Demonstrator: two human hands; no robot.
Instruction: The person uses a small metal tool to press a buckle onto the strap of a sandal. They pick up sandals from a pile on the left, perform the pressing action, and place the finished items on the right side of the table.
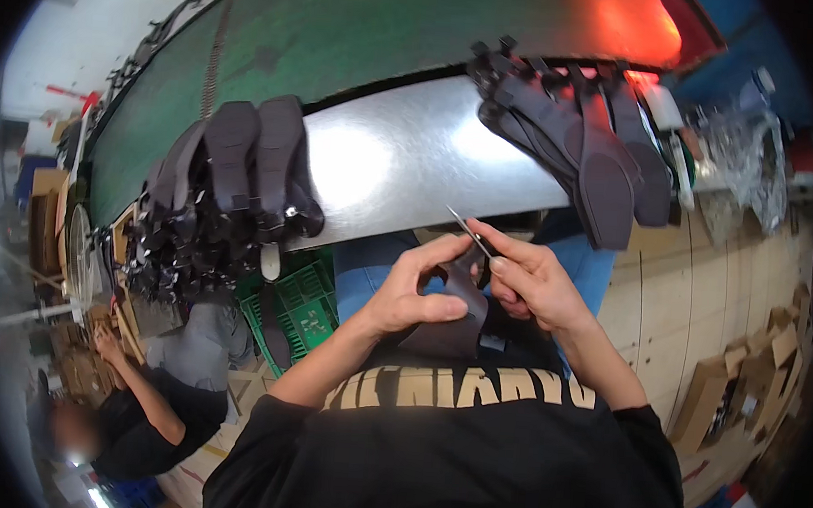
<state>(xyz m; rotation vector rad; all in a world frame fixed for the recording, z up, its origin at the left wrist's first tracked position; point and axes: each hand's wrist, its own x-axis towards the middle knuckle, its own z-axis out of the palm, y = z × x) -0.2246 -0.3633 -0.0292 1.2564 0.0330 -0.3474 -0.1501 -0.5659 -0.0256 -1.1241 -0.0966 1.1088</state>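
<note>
Over my lap, my left hand is closed on a dark brown sandal sole, thumb lying across it. The sole's far end and any strap there are partly covered by my fingers. In my right hand, pinched between thumb and fingers, is a thin pointed metal blade. Its tip points away and to the left, just beyond the sole's far end. Whether it is a knife or one half of small snips, I cannot tell.
A shiny metal plate edges the green conveyor belt. Dark sandal soles lie piled at its left and right. Below left stands a green crate. A co-worker sits at the left; cardboard boxes stand right.
</note>
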